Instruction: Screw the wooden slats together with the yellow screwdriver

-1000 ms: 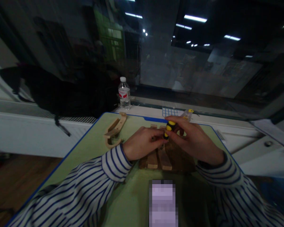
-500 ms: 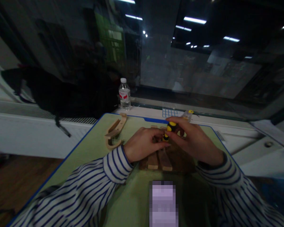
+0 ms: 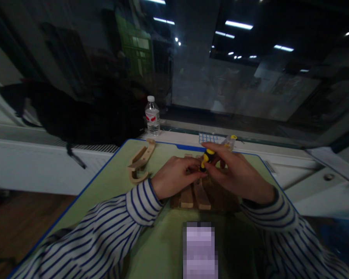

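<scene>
My right hand (image 3: 235, 170) grips a short, stubby screwdriver (image 3: 208, 155) with a yellow and black handle, which leans slightly, its lower end pointing down. Close beside that lower end, the fingers of my left hand (image 3: 174, 176) are bent together over the wooden pieces; what they pinch is hidden. Beneath both hands lie two wooden strips, a left strip (image 3: 187, 199) and a right strip (image 3: 203, 197), on a dark brown board (image 3: 221, 199). The screwdriver's tip and any screw under it cannot be seen.
Curved light-wood pieces (image 3: 142, 157) lie at the table's (image 3: 104, 190) back left. On the sill stand a water bottle (image 3: 152, 116) and a clear bag (image 3: 229, 142) with something yellow. A blurred-out phone-like object (image 3: 200, 248) lies in front. A black bag (image 3: 75, 116) is at left.
The screwdriver handle has tilted and shifted slightly left, with my right fingers moving around it. My left hand stays almost where it was.
</scene>
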`<action>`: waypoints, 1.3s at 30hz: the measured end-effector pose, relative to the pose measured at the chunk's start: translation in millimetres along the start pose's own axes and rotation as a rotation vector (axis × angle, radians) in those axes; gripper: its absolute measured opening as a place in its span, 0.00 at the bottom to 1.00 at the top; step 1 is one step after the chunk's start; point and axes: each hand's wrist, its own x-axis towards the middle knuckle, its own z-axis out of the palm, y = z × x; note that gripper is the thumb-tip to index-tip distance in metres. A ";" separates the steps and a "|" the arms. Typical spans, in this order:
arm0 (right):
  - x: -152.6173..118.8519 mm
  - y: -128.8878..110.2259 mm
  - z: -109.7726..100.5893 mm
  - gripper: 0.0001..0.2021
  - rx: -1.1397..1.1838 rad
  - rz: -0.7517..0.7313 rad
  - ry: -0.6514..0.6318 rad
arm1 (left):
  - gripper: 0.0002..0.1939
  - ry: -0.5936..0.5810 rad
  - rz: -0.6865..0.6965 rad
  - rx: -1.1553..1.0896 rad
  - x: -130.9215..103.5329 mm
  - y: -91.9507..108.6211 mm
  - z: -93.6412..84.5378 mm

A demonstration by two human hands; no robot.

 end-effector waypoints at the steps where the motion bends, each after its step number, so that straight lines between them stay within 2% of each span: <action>1: 0.0 0.2 0.1 0.24 0.000 0.000 0.000 | 0.10 -0.008 0.002 -0.004 0.1 0.1 -0.4; 28: 0.6 1.1 0.9 0.19 -0.041 -0.019 0.032 | 0.11 -0.094 0.063 0.046 0.2 -0.1 -4.1; 39: 1.6 0.7 1.4 0.19 -0.073 -0.021 0.033 | 0.15 -0.018 -0.012 0.018 -0.5 -0.9 0.9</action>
